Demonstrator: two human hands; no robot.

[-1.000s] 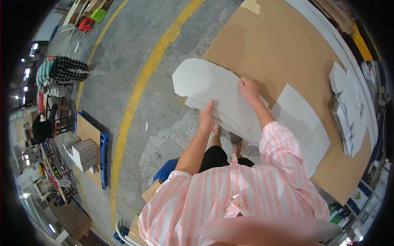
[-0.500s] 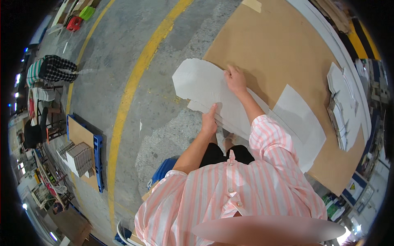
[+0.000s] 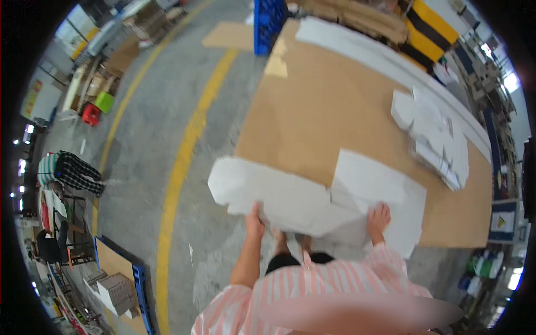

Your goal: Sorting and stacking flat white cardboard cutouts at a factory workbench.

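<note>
A long white die-cut cardboard sheet [image 3: 290, 198] with a rounded, notched left end lies across the near side of a brown board, its left end jutting past the board's edge. My left hand [image 3: 255, 223] grips its near edge, thumb on top and the other fingers hidden beneath. Toward the sheet's right end rests my right hand [image 3: 379, 222], its short-looking fingers slightly apart on the white surface. Under and beyond that end is another white sheet [image 3: 385, 181], broader and flat on the brown board [image 3: 329, 106].
A stack of cut white pieces [image 3: 438, 145] lies at the board's right. Left on the floor, a blue pallet [image 3: 142, 290] carries stacked cardboard [image 3: 117, 293]. A person in checked trousers [image 3: 78, 173] bends over at far left. A blue crate [image 3: 269, 28] stands by the board's far corner.
My right hand has moved from the sheet's far edge to its right end. The long sheet now lies lower in view and flatter, my left hand still at its near edge. The view has shifted.
</note>
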